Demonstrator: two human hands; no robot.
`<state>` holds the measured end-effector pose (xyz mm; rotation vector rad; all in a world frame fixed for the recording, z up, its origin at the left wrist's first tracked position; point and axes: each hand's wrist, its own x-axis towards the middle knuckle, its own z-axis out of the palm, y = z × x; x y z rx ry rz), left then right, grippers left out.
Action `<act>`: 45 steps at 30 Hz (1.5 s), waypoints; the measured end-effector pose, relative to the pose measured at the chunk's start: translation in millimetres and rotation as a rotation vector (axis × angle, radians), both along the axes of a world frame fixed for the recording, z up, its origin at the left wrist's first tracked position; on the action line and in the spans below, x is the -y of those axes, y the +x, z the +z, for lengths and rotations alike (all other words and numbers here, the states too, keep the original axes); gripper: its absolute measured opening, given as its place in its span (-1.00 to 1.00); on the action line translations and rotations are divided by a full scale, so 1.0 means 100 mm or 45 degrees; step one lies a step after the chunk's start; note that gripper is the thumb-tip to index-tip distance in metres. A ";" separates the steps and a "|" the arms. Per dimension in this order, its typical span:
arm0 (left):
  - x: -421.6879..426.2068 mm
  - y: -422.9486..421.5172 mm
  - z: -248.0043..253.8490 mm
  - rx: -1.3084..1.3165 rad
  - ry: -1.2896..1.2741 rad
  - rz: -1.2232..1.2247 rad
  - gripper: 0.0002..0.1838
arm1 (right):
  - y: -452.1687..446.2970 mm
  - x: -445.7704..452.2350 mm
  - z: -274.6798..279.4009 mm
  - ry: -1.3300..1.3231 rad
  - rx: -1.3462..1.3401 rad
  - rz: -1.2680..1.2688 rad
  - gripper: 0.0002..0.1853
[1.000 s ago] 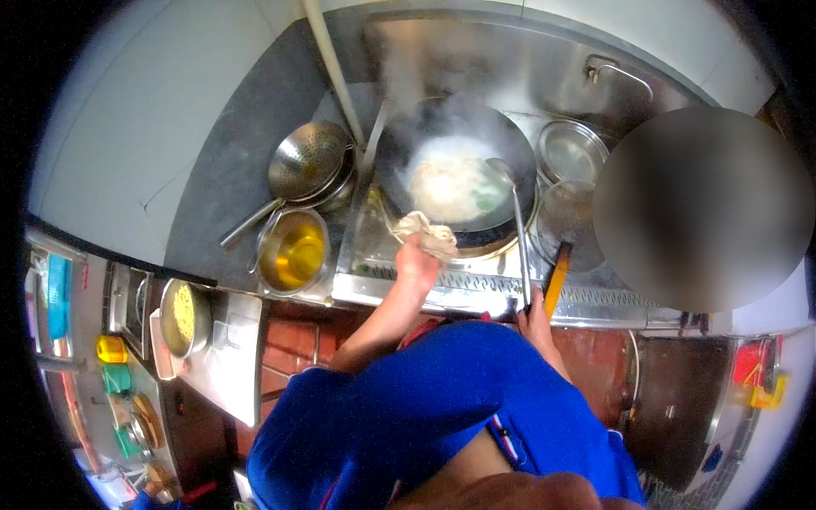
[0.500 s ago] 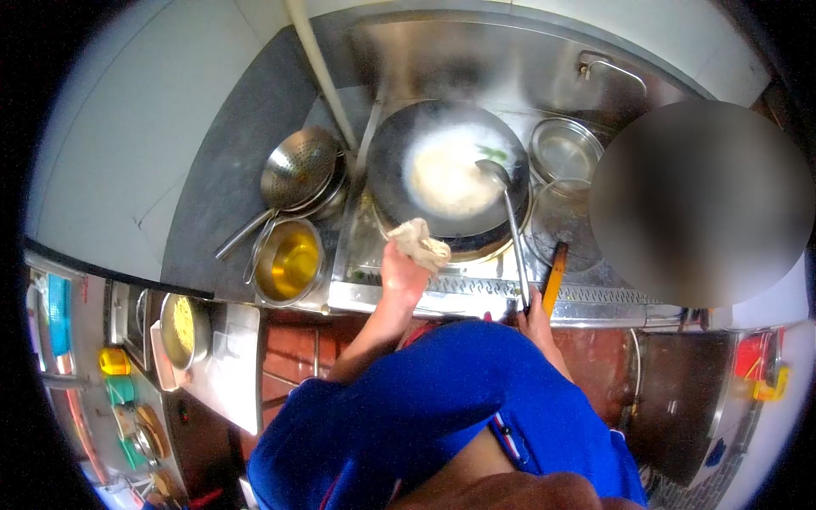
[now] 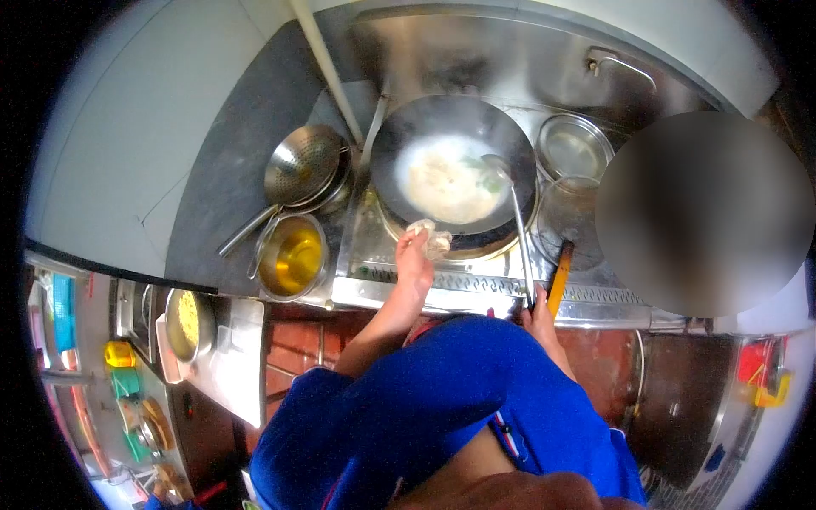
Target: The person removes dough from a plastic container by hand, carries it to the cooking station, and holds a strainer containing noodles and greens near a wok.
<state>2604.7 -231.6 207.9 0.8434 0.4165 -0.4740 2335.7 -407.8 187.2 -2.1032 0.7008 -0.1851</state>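
A dark wok sits on the burner, holding steaming, milky-white broth with a little green in it. My left hand is closed on a crumpled beige cloth, which lies against the wok's near rim; whether the fingers grip the rim through it is hidden. At the stove's front edge, my right hand wraps the handle end of a metal ladle. The ladle's bowl rests in the right side of the broth, partly under the surface.
Left of the wok are a perforated strainer on a pot and a bowl of yellow oil. To its right stand a metal basin and a yellow-orange handle. A pan of yellow food is at lower left. One round area is blurred.
My left hand and the cloth have moved in against the wok's near rim. The ladle's bowl has sunk lower into the broth. The whole view has shifted slightly.
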 end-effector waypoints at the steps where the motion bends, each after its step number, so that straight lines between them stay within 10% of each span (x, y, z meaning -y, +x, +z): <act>1: 0.02 -0.01 0.04 -0.006 0.023 0.021 -0.71 | 0.02 0.01 0.02 0.049 -0.054 -0.017 -0.33; 7: 0.15 0.30 -0.07 -0.278 -0.031 -0.439 -0.56 | 0.00 0.08 -0.22 0.001 0.042 -0.047 -0.33; 20: 0.21 -0.03 0.10 -0.006 0.235 -0.277 -0.54 | 0.70 0.82 0.36 -0.017 0.225 -0.090 -0.38; 32: 0.04 -0.72 0.74 0.212 0.366 -0.293 -0.89 | 2.15 2.18 1.75 0.981 -0.078 0.213 -0.87; 34: 0.11 -0.82 0.71 0.245 0.410 -0.220 -0.89 | 2.01 2.26 1.81 1.090 -0.094 0.275 -0.24; 37: 0.16 -0.97 0.68 0.237 0.458 -0.256 -0.86 | 1.82 2.44 1.76 1.101 -0.138 0.375 -0.19; 40: 0.34 -1.18 0.99 0.258 0.458 -0.244 -0.82 | 1.53 2.33 1.95 0.986 -0.009 0.174 -0.82; 45: 0.55 -1.23 0.78 0.319 0.472 -0.212 -0.76 | 1.34 2.52 1.94 0.995 -0.025 0.160 -0.84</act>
